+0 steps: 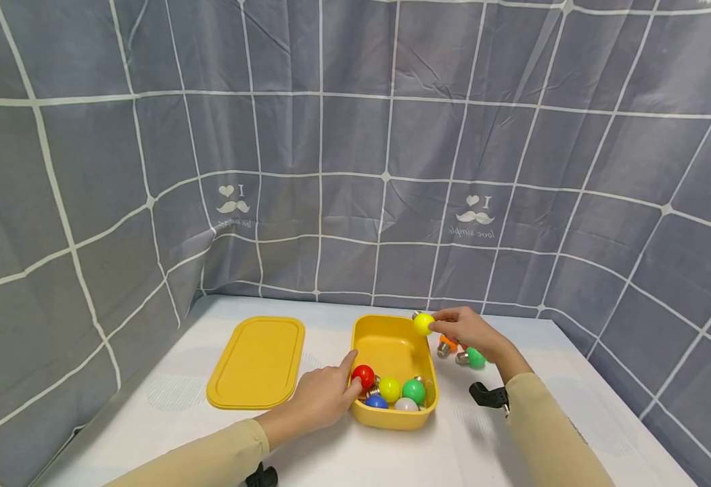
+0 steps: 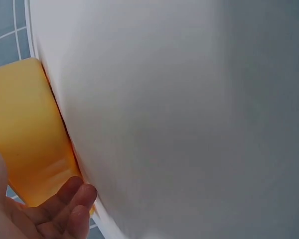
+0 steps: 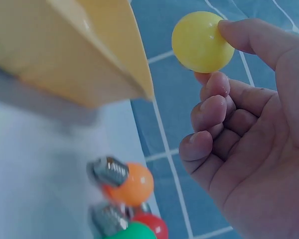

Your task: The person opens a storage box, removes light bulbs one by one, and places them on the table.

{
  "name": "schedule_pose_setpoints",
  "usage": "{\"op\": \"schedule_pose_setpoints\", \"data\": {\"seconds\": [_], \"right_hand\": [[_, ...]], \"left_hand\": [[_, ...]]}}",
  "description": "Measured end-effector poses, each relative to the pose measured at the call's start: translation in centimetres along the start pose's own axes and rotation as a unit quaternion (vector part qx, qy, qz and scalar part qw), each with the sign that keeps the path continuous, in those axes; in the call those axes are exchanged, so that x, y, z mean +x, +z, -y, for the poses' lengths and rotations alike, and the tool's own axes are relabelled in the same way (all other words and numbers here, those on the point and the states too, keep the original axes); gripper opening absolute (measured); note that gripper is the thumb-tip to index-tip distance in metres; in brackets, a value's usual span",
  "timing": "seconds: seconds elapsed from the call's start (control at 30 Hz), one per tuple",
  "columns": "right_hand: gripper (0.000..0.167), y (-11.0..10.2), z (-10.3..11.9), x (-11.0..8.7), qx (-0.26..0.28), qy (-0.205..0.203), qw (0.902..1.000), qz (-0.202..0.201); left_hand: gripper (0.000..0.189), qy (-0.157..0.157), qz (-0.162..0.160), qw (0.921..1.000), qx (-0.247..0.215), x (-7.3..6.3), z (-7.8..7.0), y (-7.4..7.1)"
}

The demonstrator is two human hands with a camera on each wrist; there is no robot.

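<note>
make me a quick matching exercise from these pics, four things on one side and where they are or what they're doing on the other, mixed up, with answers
1. orange bulb
2. right hand
3. blue bulb
4. yellow lid

A. inside the yellow container
B. on the table, right of the container
C. flat, left of the container
D. pinching a yellow bulb

Pairs: 1-B, 2-D, 3-A, 4-C

From my remote seat I see a yellow box (image 1: 392, 421) of smooth plastic, softly shiny along its walls, and a flat yellow lid (image 1: 256, 365) of similar plastic, closer to matt. The raised yellow bulb (image 3: 197, 42) looks smooth and glossy; the red bulb (image 1: 364, 376) carries a bright highlight. On the orange bulb (image 3: 139, 184), a silvery metal base (image 3: 113, 170) gleams. The grey curtain (image 1: 355, 135) is creased cloth with faint sheen; tan sleeves (image 1: 553, 433) look like matt fabric.
</note>
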State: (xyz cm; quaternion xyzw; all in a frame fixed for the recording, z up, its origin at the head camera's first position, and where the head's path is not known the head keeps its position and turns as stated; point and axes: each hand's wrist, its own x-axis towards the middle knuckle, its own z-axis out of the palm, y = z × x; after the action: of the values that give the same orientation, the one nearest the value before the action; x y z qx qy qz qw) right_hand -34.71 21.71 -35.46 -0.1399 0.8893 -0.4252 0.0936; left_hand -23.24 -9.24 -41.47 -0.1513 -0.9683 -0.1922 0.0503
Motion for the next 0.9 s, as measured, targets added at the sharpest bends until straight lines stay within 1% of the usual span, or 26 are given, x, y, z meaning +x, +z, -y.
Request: {"op": "schedule_pose_setpoints", "data": {"seconds": [0.27, 0.43, 0.6, 0.9], "right_hand": [[0.056, -2.0, -1.8, -1.3, -0.008, 0.008, 0.9998, -0.019], [0.058, -3.3, -3.0, -2.2, -0.003, 0.027, 0.9989, -0.039], [0.063, -4.4, -5.0, -3.1, -0.007, 0.051, 0.9971, -0.056], [0.065, -5.5, -9.0, -4.8, -0.004, 0.09, 0.9926, -0.082]], "left_hand": [[0.062, -0.005, -0.002, 0.9999, 0.012, 0.0, -0.1, -0.2], [0.063, -0.009, 0.004, 0.9998, 0.019, 0.0, -0.1, -0.4], [0.064, -0.011, 0.007, 0.9997, 0.02, 0.2, -0.2, -0.4], [0.064, -0.011, 0.011, 0.9998, 0.012, 0.3, 0.0, -0.2]]}}
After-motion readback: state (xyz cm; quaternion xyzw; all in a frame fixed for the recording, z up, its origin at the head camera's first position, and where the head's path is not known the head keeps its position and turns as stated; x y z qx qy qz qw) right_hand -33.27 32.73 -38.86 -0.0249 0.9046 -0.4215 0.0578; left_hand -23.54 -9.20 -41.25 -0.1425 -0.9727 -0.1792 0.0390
